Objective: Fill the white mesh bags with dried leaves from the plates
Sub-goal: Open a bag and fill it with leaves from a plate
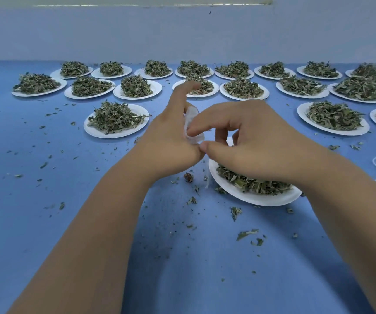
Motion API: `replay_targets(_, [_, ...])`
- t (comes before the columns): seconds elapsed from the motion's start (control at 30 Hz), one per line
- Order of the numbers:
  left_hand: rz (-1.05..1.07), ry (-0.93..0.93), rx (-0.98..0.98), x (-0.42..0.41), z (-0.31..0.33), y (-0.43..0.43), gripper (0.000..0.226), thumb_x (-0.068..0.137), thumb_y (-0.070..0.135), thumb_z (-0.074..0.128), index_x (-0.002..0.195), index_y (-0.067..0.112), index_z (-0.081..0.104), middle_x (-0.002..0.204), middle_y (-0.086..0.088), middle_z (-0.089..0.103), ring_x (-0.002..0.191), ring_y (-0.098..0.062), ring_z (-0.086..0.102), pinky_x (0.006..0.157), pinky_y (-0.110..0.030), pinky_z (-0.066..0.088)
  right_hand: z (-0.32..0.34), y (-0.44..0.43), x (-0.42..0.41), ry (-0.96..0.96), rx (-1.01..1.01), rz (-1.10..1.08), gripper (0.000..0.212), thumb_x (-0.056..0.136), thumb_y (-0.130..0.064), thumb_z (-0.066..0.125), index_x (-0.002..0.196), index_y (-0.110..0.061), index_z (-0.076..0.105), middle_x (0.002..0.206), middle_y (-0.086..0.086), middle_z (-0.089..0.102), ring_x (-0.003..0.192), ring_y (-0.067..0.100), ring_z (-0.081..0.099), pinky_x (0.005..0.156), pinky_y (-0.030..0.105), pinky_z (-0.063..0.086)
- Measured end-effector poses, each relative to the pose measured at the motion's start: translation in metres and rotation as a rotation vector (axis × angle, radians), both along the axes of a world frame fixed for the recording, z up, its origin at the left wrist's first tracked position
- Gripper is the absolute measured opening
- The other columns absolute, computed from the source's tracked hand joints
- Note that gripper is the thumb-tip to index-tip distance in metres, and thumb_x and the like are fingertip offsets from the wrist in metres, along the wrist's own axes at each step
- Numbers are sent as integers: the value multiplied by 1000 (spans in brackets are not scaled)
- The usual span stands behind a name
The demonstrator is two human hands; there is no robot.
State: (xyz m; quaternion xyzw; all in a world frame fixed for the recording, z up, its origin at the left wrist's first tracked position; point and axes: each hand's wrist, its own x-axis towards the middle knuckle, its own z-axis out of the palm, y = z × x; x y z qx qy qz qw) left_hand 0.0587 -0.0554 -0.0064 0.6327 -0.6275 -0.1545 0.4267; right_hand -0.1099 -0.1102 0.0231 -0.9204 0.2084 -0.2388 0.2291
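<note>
My left hand (173,137) holds the bag (192,122), right hand (250,137) pinching its edge: spread the mouth wide before scooping leaves (252,184) from the plate (250,199) at 5 o'clock.

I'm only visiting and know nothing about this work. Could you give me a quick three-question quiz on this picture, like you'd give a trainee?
1. True or false: the white mesh bag lies flat on the table.
2. What hides part of the nearest plate? A the right hand; B another plate; C a cup.
3. Fill in: that plate holds a heap of dried ____.
Key: 1 false, the left hand and right hand hold it up; 2 A; 3 leaves.
</note>
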Motion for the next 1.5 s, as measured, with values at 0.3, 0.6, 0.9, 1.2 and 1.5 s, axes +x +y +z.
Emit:
replay_targets(0.3, [-204, 57, 67, 7, 6, 9, 114, 75, -18, 56, 157, 38, 0, 120, 1, 48, 97, -14, 62, 78, -17, 49, -3, -7, 3, 135, -362, 70, 40, 83, -8, 67, 115, -32, 70, 107, -29, 64, 65, 6, 48, 67, 28, 45])
replay_targets(0.6, [-94, -69, 194, 22, 0, 13, 94, 75, 19, 75, 142, 60, 23, 118, 13, 57, 107, -6, 57, 78, -18, 47, -2, -4, 4, -152, -46, -36, 8, 88, -12, 70, 86, -19, 69, 71, -11, 68, 66, -3, 68, 61, 7, 43])
replay_targets(0.9, [22, -134, 53, 10, 0, 11, 31, 76, 24, 68, 94, 43, 54, 84, 18, 62, 71, -2, 57, 54, -19, 43, 13, 0, 6, 146, 354, 120, 26, 93, -27, 65, 76, -8, 63, 72, -5, 72, 65, 1, 71, 45, 23, 46])
replay_targets(1.2, [-30, -137, -73, 3, 3, 16, 41, 77, 7, 63, 111, 29, 59, 93, 5, 68, 85, -14, 64, 67, -33, 50, 21, -2, 10, 343, -64, 36, 39, 75, -82, 51, 71, -43, 51, 64, -32, 52, 58, -8, 50, 51, 14, 34])
replay_targets(1.5, [-16, -115, -6, 10, 2, 14, 56, 73, 24, 82, 120, 40, 55, 102, 15, 67, 87, -1, 63, 63, -13, 49, 20, -5, 1, 375, 36, 120, 39, 83, -65, 64, 87, -27, 68, 81, -21, 63, 57, -3, 53, 56, 12, 38])
